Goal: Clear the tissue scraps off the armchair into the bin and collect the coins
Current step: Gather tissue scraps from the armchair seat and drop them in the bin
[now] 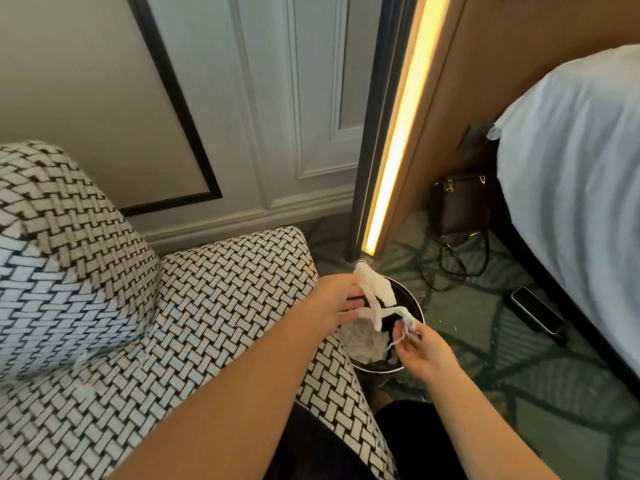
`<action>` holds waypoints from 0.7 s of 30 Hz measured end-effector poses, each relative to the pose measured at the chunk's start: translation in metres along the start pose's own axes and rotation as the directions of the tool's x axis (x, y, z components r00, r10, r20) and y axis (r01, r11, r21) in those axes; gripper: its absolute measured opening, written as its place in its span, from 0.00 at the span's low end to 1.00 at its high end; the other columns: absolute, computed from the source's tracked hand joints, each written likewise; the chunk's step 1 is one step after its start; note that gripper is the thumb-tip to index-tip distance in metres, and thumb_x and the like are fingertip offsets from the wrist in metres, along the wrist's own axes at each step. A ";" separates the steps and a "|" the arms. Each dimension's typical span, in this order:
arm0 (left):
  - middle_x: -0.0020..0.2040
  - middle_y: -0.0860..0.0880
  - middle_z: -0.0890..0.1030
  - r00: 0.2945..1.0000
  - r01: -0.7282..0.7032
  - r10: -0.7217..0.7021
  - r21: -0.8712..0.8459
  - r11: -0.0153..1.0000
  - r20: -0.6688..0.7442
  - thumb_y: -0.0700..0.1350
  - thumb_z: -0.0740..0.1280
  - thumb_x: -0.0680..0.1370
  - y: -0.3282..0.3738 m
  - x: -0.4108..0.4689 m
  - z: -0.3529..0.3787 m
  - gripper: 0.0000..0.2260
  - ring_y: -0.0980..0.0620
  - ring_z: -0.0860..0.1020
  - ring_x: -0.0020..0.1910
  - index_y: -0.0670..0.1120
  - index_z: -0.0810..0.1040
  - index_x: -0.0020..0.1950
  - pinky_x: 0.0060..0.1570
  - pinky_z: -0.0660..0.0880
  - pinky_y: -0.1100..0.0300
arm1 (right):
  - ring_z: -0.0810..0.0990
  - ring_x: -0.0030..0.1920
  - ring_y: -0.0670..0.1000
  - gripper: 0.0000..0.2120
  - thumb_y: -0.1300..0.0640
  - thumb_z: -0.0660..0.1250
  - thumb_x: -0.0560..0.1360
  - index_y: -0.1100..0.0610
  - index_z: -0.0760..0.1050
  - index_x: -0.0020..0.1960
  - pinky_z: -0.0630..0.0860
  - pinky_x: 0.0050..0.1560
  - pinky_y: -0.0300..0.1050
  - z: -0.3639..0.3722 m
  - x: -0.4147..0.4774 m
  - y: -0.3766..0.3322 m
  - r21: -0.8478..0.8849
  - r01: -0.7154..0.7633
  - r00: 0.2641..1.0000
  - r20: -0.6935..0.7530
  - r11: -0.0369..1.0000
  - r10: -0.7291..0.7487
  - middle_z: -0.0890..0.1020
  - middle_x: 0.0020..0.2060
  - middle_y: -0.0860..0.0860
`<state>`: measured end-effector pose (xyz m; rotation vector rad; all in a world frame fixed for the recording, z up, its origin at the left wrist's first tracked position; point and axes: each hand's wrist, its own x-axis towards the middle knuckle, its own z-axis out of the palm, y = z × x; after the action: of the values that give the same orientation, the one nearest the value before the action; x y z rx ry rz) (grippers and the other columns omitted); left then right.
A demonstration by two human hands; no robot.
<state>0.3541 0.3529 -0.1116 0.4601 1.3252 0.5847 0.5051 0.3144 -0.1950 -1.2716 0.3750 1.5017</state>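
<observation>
A: Tissue scrap?
B: White, torn, stringy strips, hanging over the round dark bin beside the armchair.
A: Hands?
B: Left hand pinches the top end; right hand pinches the lower end. More white tissue already lies inside the bin.

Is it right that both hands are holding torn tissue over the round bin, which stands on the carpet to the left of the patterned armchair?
Not quite. The head view shows the bin on the carpet to the right of the armchair, between it and the bed. The rest holds: the left hand and right hand hold torn tissue over it.
</observation>
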 end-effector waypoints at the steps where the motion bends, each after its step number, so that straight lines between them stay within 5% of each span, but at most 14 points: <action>1: 0.61 0.45 0.77 1.000 0.001 -0.001 0.021 1.000 -0.008 0.41 0.61 0.79 0.000 0.001 0.002 0.17 0.48 0.74 0.61 0.43 0.68 0.68 0.57 0.72 0.54 | 0.77 0.43 0.52 0.14 0.65 0.61 0.78 0.65 0.70 0.63 0.78 0.26 0.39 0.001 0.001 0.003 0.031 -0.010 1.000 -0.003 0.999 0.010 0.76 0.50 0.58; 4: 0.67 0.44 0.72 0.998 0.015 -0.009 0.102 0.995 -0.056 0.44 0.63 0.78 -0.001 0.002 0.004 0.20 0.48 0.70 0.64 0.44 0.67 0.70 0.56 0.69 0.56 | 0.77 0.58 0.54 0.20 0.57 0.56 0.81 0.60 0.63 0.72 0.75 0.52 0.44 0.002 -0.002 0.011 0.022 -0.024 0.999 0.036 0.999 0.023 0.75 0.61 0.59; 7: 0.67 0.44 0.71 0.998 0.017 -0.009 0.139 0.990 -0.060 0.45 0.63 0.78 -0.001 0.001 0.007 0.20 0.50 0.69 0.61 0.44 0.67 0.69 0.52 0.67 0.57 | 0.62 0.73 0.58 0.26 0.49 0.52 0.82 0.54 0.52 0.77 0.59 0.70 0.56 0.005 -0.011 0.014 0.000 -0.042 0.991 0.124 0.999 0.042 0.63 0.73 0.58; 13: 0.70 0.45 0.69 1.000 -0.015 0.014 0.140 0.990 0.004 0.45 0.60 0.80 0.003 -0.011 0.003 0.22 0.47 0.65 0.70 0.42 0.63 0.72 0.67 0.63 0.52 | 0.55 0.75 0.59 0.29 0.41 0.50 0.80 0.49 0.47 0.77 0.51 0.74 0.60 0.010 -0.031 0.009 -0.090 0.010 0.974 0.225 0.996 0.011 0.55 0.76 0.56; 21: 0.64 0.48 0.75 0.977 -0.205 0.198 0.090 0.975 0.079 0.47 0.60 0.80 0.001 -0.059 -0.017 0.18 0.48 0.72 0.63 0.45 0.69 0.69 0.62 0.67 0.52 | 0.64 0.72 0.58 0.28 0.45 0.53 0.81 0.52 0.52 0.77 0.58 0.72 0.56 0.027 -0.080 -0.004 -0.241 0.160 0.941 0.331 0.957 -0.074 0.67 0.71 0.58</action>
<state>0.3287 0.3161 -0.0695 0.6952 1.2524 0.6679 0.4822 0.2959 -0.1157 -1.2029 -0.1176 1.6585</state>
